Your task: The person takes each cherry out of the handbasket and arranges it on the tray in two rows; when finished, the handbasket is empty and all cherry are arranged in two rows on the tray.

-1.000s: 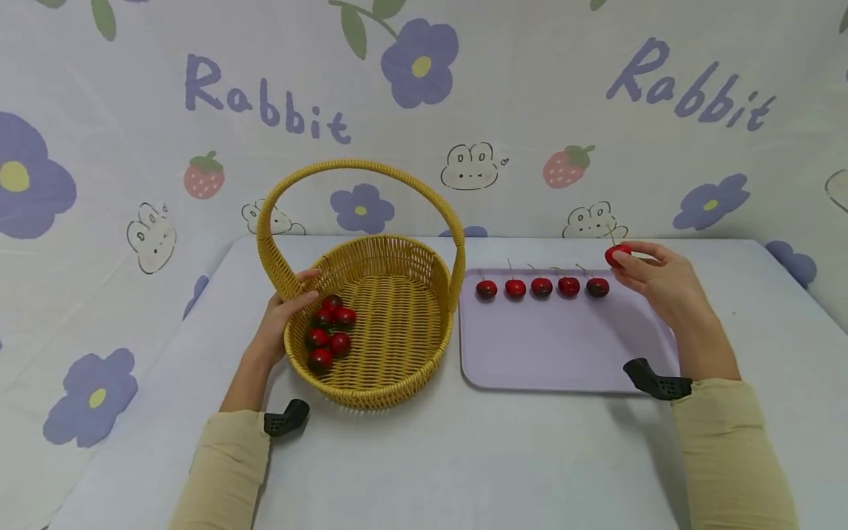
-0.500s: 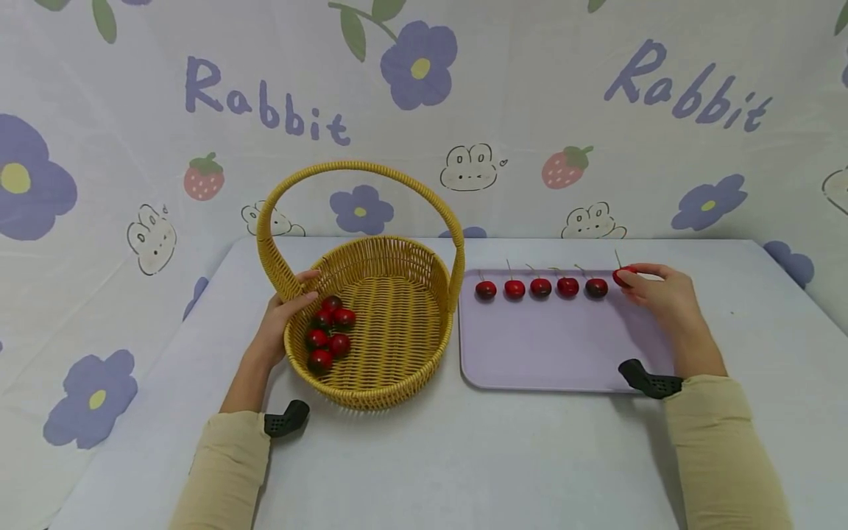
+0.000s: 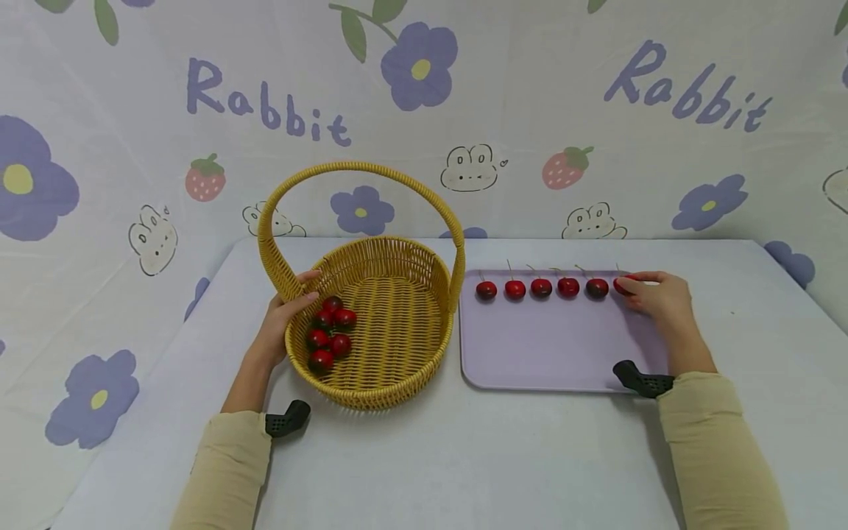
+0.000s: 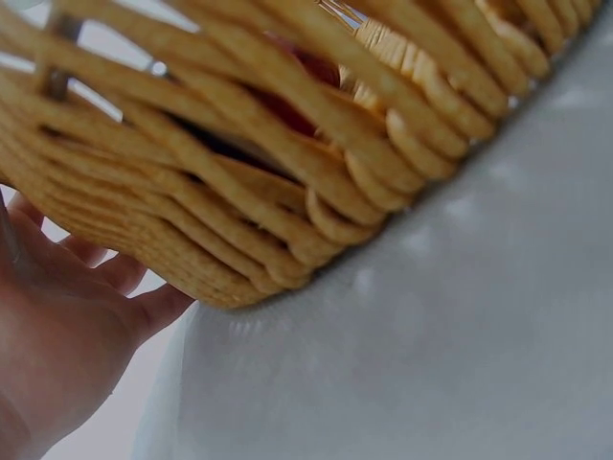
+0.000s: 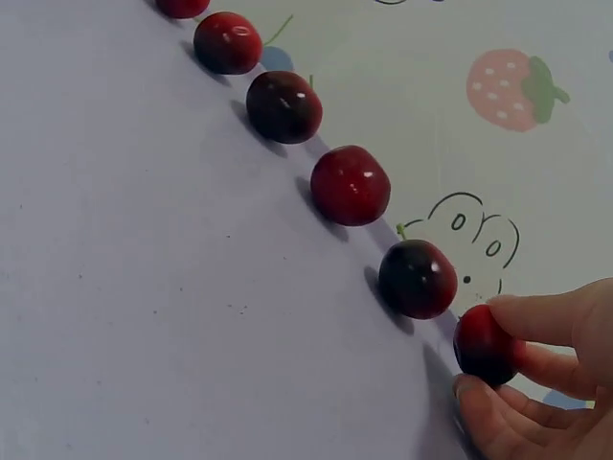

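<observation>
My right hand [image 3: 665,302] pinches a red cherry [image 5: 487,345] between thumb and fingers at the tray's far right corner, at the right end of a row. Several other dark-red cherries [image 3: 541,288], stems pointing up and back, line the far edge of the lilac tray [image 3: 550,346]. To the left stands a yellow woven basket [image 3: 397,390] with a tall arched handle. My left hand [image 3: 271,327] grips its left side, thumb over the rim near the handle's foot; in the left wrist view its fingers lie against the outer weave. Several cherries [image 3: 341,344] sit inside the basket's left part.
Both the basket and the tray stand on a white table [image 3: 464,464], the tray close to the basket's right side. Behind the table hangs a white cloth [image 3: 517,96] printed with flowers, rabbits and strawberries. The basket handle [image 3: 361,167] arches high over the basket.
My right hand has come down and slightly right with the cherry, from above the tray's far edge to the end of the row. My left hand and the basket have stayed put.
</observation>
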`<state>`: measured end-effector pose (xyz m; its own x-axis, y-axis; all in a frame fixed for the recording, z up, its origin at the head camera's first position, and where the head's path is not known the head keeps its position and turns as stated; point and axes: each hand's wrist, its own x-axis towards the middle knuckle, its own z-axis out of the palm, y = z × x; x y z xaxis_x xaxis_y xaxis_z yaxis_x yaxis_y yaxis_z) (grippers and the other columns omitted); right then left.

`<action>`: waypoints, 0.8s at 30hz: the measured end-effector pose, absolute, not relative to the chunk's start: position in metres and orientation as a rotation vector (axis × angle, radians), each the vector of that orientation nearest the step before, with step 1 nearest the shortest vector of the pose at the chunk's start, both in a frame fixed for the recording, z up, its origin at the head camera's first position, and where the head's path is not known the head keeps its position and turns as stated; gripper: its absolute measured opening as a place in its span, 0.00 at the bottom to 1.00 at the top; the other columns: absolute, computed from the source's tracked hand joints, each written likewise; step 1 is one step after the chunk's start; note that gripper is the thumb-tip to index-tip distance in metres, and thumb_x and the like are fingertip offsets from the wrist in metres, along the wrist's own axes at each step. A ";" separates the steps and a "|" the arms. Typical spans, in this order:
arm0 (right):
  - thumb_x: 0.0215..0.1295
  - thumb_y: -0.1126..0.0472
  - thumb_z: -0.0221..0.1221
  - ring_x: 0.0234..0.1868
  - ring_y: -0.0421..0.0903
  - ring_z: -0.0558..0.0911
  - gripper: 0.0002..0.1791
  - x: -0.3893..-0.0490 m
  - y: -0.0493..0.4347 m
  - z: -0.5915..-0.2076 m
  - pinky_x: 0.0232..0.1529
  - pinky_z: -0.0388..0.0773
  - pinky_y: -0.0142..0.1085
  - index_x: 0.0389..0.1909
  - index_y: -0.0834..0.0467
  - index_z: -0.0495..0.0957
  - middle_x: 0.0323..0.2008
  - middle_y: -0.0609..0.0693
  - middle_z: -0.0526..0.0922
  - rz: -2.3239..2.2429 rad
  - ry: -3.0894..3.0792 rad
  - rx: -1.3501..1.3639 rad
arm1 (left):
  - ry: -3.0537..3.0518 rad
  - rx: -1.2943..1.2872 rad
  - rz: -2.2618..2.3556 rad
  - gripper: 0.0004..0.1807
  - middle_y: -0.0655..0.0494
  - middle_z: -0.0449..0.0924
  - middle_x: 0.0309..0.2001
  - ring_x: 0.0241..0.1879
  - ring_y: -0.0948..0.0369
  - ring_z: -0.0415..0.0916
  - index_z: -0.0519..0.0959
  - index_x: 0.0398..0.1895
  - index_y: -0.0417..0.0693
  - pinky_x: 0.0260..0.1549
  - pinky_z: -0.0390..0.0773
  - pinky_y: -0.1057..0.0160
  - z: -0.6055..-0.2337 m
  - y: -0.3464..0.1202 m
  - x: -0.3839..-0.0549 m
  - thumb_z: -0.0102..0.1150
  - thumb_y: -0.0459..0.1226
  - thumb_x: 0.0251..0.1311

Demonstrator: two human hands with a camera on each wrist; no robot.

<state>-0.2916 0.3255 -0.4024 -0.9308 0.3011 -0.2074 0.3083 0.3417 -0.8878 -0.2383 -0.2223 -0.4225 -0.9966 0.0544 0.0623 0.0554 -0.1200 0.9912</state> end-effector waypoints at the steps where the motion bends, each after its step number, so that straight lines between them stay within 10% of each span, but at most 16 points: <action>1: 0.60 0.58 0.64 0.20 0.32 0.78 0.30 -0.291 0.325 -0.403 0.28 0.78 0.26 0.58 0.70 0.68 0.19 0.38 0.75 -1.691 2.583 0.578 | -2.083 -0.131 -2.345 0.24 0.43 0.58 0.65 0.63 0.51 0.59 0.63 0.66 0.40 0.63 0.57 0.56 -0.423 -0.222 -0.238 0.47 0.34 0.67; 12: 0.63 0.53 0.62 0.19 0.31 0.77 0.30 -0.293 0.317 -0.405 0.24 0.73 0.25 0.59 0.69 0.70 0.37 0.56 0.78 -1.471 2.714 0.676 | -2.083 -0.147 -2.332 0.25 0.43 0.59 0.65 0.63 0.51 0.59 0.62 0.67 0.38 0.64 0.56 0.54 -0.423 -0.222 -0.238 0.47 0.35 0.68; 24: 0.63 0.55 0.61 0.17 0.32 0.77 0.28 -0.291 0.313 -0.405 0.22 0.73 0.26 0.57 0.71 0.72 0.27 0.52 0.79 -1.406 2.766 0.675 | -2.078 -0.146 -2.339 0.25 0.43 0.59 0.65 0.63 0.51 0.59 0.61 0.67 0.38 0.64 0.56 0.54 -0.423 -0.222 -0.237 0.47 0.35 0.68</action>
